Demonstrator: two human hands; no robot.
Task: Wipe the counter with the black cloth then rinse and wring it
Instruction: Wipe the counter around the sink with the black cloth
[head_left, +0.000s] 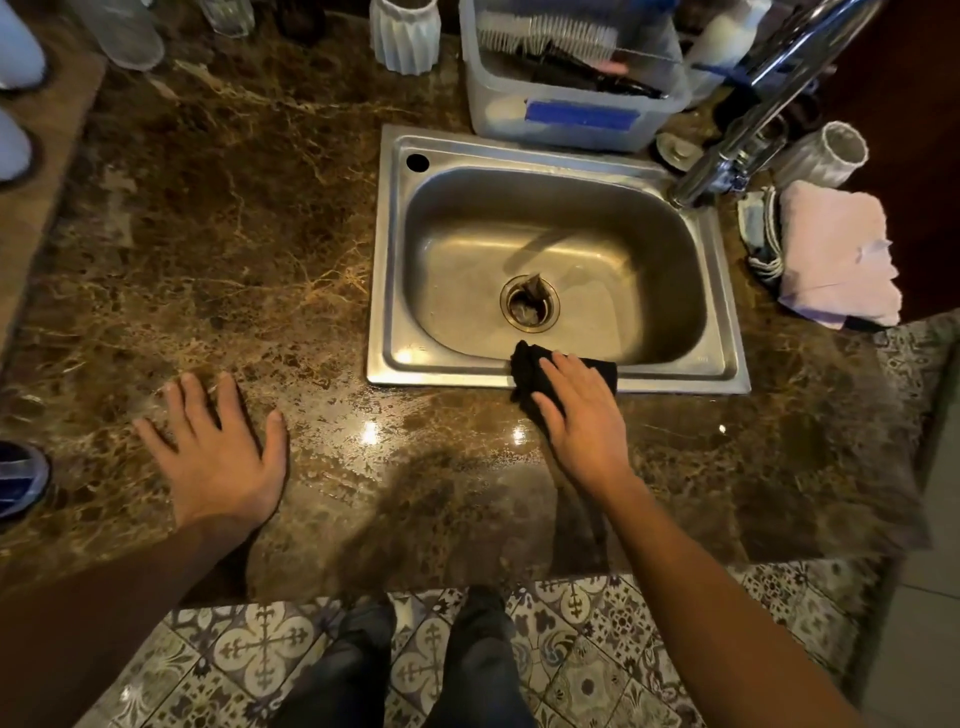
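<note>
Pressed flat on the black cloth (530, 376) with the right hand (579, 415), fingers (550, 410) straight and spread rather than curled around it. Cloth bunched under the palm, lying half on the brown marble bench (234, 234) and half over the front rim of the stainless steel sink (395, 260), one dark corner poking just past the lip into the basin. Rested palm down on the bare bench well to the left of the sink with the left hand (218, 457), fingers (179, 405) splayed and straight, holding nothing. Wet sheen and small light glints on the bench between the two hands. In the basin, an open drain (530, 303) with something dark sitting in it. At the back right corner of the sink, a chrome tap (763, 104) angled up and away. Behind the sink, a translucent plastic tub (571, 119) with a blue label, holding brushes and dark utensils. Left of the tub, a ribbed white cup (405, 36); another ribbed cup (826, 153) lying tilted near the tap base. Right of the sink, a folded pale pink towel (836, 249) beside a coiled grey bundle, kind hard to tell. Clear glassware at the far left edge, blurred. Below the bench edge, patterned floor tiles (260, 649) and dark trouser legs (483, 665).
</note>
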